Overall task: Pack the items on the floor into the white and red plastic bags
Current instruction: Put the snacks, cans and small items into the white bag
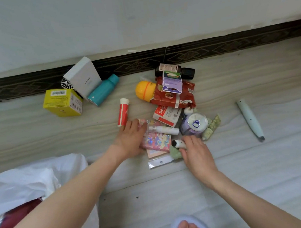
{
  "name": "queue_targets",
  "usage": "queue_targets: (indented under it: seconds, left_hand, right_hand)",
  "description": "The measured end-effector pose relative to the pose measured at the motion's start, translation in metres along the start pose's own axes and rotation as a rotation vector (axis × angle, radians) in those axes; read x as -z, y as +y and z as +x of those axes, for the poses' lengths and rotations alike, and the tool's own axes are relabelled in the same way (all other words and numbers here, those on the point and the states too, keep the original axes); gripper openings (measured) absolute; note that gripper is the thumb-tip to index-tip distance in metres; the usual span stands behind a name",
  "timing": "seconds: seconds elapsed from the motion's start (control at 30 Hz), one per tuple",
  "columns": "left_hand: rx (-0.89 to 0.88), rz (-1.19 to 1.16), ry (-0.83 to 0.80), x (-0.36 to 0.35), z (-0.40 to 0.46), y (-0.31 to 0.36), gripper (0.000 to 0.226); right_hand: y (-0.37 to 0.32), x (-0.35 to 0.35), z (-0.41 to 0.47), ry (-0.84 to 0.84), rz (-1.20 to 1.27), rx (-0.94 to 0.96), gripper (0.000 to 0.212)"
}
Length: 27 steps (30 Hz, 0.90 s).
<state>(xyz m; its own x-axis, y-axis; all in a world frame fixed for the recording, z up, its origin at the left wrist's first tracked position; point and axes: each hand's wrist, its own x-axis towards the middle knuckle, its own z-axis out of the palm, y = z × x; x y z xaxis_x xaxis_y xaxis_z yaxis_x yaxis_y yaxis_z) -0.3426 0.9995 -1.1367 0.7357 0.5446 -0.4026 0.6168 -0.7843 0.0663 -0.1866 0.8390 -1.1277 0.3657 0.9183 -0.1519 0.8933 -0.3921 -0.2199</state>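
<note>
Several items lie scattered on the floor. My left hand (131, 138) rests flat on the left edge of a pink colourful packet (158, 141). My right hand (196, 151) pinches a small white bottle with a black cap (177, 144), which lies over a green pouch (174, 153). Close by are a white spray bottle (166, 130), a purple can (193, 124), a red and white medicine box (166, 115) and a red and white tube (123, 112). The white plastic bag (35, 179) lies at the lower left with the red bag (14, 217) inside it.
Along the dark skirting stand a yellow box (61, 104), a white box (83, 79), a teal bottle (103, 90), a yellow capsule (144, 91), a red snack packet (175, 96) and a dark bottle (177, 70). A pale blue pen-shaped device (250, 119) lies to the right. My slippered foot (188, 227) is below.
</note>
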Motion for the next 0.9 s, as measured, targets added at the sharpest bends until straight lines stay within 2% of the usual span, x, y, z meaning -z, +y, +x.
queue_targets:
  seconds: [0.17, 0.3, 0.37, 0.47, 0.63, 0.77, 0.9]
  left_hand:
    - [-0.039, -0.205, -0.033, 0.001, 0.005, -0.013, 0.099]
    - [-0.028, -0.331, -0.030, -0.004, -0.010, -0.008, 0.097]
    - [0.004, -0.395, -0.002, -0.002, -0.020, -0.003, 0.101]
    - [0.050, -0.498, 0.032, 0.005, -0.034, 0.006, 0.108]
    - [0.146, -0.611, 0.118, 0.028, -0.071, 0.026, 0.116]
    - [0.151, -0.624, 0.230, 0.056, -0.114, 0.036, 0.113]
    - [0.151, -0.575, 0.382, 0.097, -0.177, 0.033, 0.102]
  right_hand:
    - [0.010, -0.008, -0.009, -0.076, 0.027, 0.027, 0.027]
    - [0.011, -0.004, -0.014, -0.065, 0.051, -0.012, 0.024]
    - [0.010, -0.002, -0.017, 0.003, 0.151, -0.057, 0.023]
    - [0.003, 0.004, -0.021, 0.065, 0.440, -0.237, 0.021]
    - [-0.017, 0.014, -0.045, 0.168, 0.645, -0.356, 0.021]
    - [-0.035, 0.037, -0.072, 0.174, 0.696, -0.315, 0.020]
    - [-0.069, 0.090, -0.087, 0.238, 0.761, -0.242, 0.018]
